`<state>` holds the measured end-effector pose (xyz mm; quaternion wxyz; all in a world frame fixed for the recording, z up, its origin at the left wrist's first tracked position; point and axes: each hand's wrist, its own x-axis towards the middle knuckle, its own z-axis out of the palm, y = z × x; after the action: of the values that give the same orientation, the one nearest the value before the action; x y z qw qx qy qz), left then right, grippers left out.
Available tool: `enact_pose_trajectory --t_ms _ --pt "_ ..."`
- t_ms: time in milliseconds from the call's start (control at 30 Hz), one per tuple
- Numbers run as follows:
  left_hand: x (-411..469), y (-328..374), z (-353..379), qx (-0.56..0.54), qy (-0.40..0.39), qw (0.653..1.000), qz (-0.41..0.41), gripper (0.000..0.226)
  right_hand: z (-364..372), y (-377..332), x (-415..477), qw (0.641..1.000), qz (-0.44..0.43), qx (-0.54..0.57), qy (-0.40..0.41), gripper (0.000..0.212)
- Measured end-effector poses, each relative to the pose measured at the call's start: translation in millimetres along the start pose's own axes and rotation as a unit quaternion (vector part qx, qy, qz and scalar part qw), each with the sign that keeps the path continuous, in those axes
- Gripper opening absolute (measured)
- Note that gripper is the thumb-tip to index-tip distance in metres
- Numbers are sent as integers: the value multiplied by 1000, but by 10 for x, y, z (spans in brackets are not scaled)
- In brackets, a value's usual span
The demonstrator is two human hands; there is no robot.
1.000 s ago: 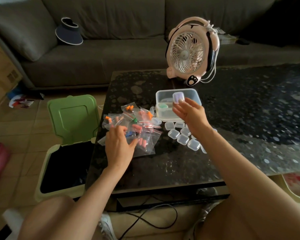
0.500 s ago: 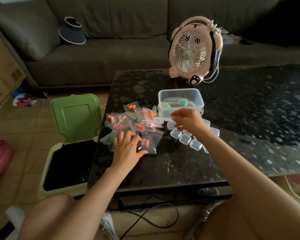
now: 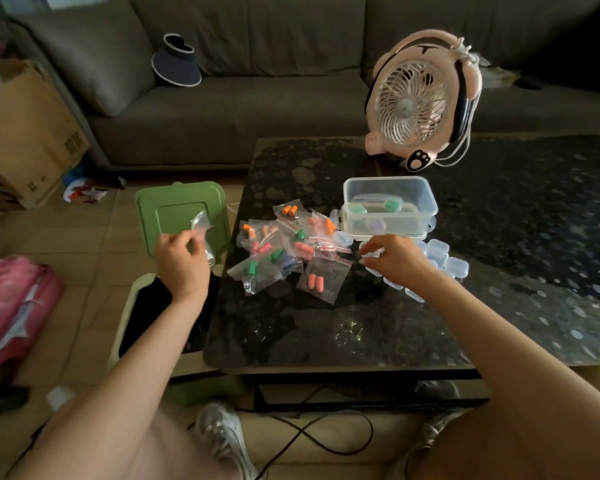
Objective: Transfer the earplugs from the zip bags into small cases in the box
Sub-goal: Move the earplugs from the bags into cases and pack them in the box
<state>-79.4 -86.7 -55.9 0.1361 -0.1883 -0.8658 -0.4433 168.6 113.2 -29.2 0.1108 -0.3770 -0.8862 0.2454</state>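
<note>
1. The left hand [image 3: 182, 263] pinches a crumpled zip bag [image 3: 201, 223] in front of the green bin lid [image 3: 174, 209], at 9 o'clock from the table [image 3: 326, 323].
2. The right hand [image 3: 392, 259] has its fingers bent down among the loose small cases [image 3: 444, 261]; whether they grip one cannot be told.
3. The clear box [image 3: 388, 180], with green and purple cases inside, sits at 12 o'clock from that hand.
4. The zip bags [image 3: 291, 251] of earplugs [image 3: 315, 281] are heaped at 9 o'clock from the box.
5. The pink fan [image 3: 413, 102] bears a paw print; the print on the carton [image 3: 25, 133] is unreadable.

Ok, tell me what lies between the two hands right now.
In the head view, the pile of zip bags holding earplugs lies on the table between the left hand, which grips a crumpled clear bag, and the right hand.
</note>
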Motion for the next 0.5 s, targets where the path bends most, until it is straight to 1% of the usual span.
enact_pose_trajectory --t_ms 100,200,333,400,500 --pt "165 -263 3 61 -35 991 -116 19 17 -8 10 1000 -9 2 -3 24" --pt "228 -514 14 101 -70 972 -200 20 25 0 7 1000 -17 1 -11 25" --pt "225 -798 35 132 -148 944 -265 24 5 -9 -13 999 -30 -10 -22 26" --pt "216 -863 39 126 -160 935 -291 23 2 -8 -16 999 -34 -14 -30 26" --pt "182 -740 5 123 -168 938 -279 26 21 -12 -21 999 -33 -15 -40 24"
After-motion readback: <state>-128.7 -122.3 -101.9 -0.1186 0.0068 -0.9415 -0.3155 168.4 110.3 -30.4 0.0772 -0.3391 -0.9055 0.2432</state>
